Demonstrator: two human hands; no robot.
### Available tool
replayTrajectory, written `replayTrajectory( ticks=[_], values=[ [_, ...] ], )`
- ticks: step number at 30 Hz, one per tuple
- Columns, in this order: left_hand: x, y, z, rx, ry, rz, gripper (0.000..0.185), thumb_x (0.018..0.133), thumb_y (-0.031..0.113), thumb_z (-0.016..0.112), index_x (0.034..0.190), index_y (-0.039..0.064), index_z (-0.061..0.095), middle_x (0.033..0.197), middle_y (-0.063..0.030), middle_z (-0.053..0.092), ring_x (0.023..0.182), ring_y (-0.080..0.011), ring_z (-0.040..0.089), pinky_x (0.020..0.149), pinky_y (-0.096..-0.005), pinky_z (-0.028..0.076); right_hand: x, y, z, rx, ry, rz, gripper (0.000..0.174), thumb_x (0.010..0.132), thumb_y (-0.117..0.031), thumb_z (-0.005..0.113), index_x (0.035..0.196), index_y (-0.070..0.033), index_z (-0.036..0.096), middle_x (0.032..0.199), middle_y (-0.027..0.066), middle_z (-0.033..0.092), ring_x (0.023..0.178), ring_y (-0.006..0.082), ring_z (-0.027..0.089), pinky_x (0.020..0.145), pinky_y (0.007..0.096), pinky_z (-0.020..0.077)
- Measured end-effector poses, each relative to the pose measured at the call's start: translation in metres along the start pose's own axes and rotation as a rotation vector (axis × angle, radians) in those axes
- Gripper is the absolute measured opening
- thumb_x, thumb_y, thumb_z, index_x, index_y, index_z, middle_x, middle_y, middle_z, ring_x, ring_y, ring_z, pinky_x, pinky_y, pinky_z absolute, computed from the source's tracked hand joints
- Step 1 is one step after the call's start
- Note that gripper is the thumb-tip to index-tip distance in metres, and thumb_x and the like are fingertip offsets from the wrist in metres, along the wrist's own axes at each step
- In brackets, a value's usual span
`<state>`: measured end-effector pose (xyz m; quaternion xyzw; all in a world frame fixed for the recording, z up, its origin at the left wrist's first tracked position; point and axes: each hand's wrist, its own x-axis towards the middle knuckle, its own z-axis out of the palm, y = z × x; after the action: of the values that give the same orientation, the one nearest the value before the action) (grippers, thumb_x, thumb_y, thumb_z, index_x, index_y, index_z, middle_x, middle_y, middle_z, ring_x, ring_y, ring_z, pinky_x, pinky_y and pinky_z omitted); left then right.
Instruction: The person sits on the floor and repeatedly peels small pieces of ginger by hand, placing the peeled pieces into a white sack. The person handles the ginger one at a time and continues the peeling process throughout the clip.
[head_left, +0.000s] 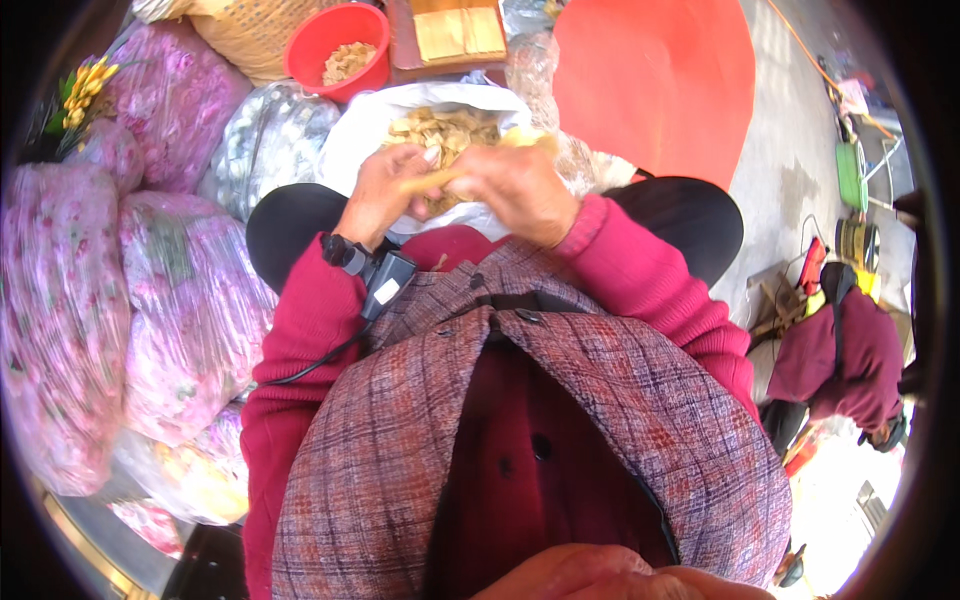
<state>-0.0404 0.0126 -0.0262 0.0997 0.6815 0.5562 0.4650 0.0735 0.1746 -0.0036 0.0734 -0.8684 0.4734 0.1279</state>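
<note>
Both hands meet over an open white plastic bag (352, 124) that lies between my knees. A thin yellow paper strip (433, 181) stretches between them, blurred by motion. My left hand (379, 187) grips one end, with the thumb raised beside it. At the other end, the fingers of my right hand (521, 187) pinch the strip. Another yellow paper piece (531, 138) shows at the far side of the right hand; whether that hand holds it is unclear. Inside the bag is a heap of folded yellow paper pieces (442, 129), partly hidden behind my hands.
A red plastic basin (300, 56) with small pale pieces stands beyond the bag, beside stacked yellow paper (460, 34) in a box. Plastic bags of pink artificial flowers (187, 300) crowd the left. A red sheet (652, 82) lies right. Another person (840, 352) bends farther right.
</note>
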Motion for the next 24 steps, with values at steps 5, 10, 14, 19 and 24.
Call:
replayTrajectory(
  ticks=[5,10,14,19,24],
  values=[
    [-0.001,-0.019,0.028,-0.563,-0.297,-0.158,0.039,0.097,0.033,0.051,0.109,-0.002,0.057,0.091,-0.0085,0.063,0.088,-0.0139,0.059,0.082,-0.0249,0.047,-0.019,-0.021,0.034,0.068,-0.264,-0.066,0.022,0.093,-0.031,0.052,0.086,-0.012,0.060,0.071,0.0095,0.057,0.067,0.0273,0.059,0.061,0.0391,0.0474],
    [0.001,-0.011,0.023,-0.856,-0.625,-0.155,0.035,0.097,0.027,0.050,0.111,-0.004,0.054,0.093,-0.0092,0.061,0.086,-0.0155,0.059,0.077,-0.0270,0.049,-0.031,-0.034,0.034,0.650,-0.220,0.158,0.027,0.097,-0.028,0.046,0.085,-0.007,0.057,0.068,0.0044,0.053,0.063,0.0164,0.054,0.059,0.0330,0.0447],
    [-0.017,-0.008,0.019,-0.561,-0.143,0.005,0.028,0.097,0.019,0.049,0.112,-0.004,0.054,0.096,-0.0079,0.060,0.083,-0.0129,0.057,0.074,-0.0251,0.050,-0.032,-0.036,0.026,0.697,0.134,0.317,0.025,0.097,-0.023,0.047,0.086,-0.003,0.059,0.068,0.0034,0.053,0.062,0.0128,0.053,0.060,0.0287,0.0451],
    [-0.029,-0.004,0.023,-0.626,-0.274,-0.030,0.022,0.096,0.015,0.047,0.109,-0.003,0.054,0.081,-0.0015,0.052,0.066,-0.0074,0.048,0.061,-0.0209,0.043,-0.013,-0.018,0.033,0.237,0.466,0.119,0.026,0.098,-0.021,0.047,0.090,0.000,0.060,0.078,0.0095,0.059,0.069,0.0157,0.059,0.065,0.0288,0.0479],
    [-0.039,0.019,0.019,-0.283,-0.421,0.167,0.018,0.095,0.017,0.054,0.106,0.003,0.055,0.077,0.0007,0.052,0.069,-0.0064,0.052,0.075,-0.0259,0.052,-0.008,-0.008,0.026,0.299,0.391,0.230,0.026,0.098,-0.026,0.047,0.099,-0.001,0.056,0.080,0.0095,0.060,0.069,0.0166,0.058,0.063,0.0321,0.0463]
  ],
)
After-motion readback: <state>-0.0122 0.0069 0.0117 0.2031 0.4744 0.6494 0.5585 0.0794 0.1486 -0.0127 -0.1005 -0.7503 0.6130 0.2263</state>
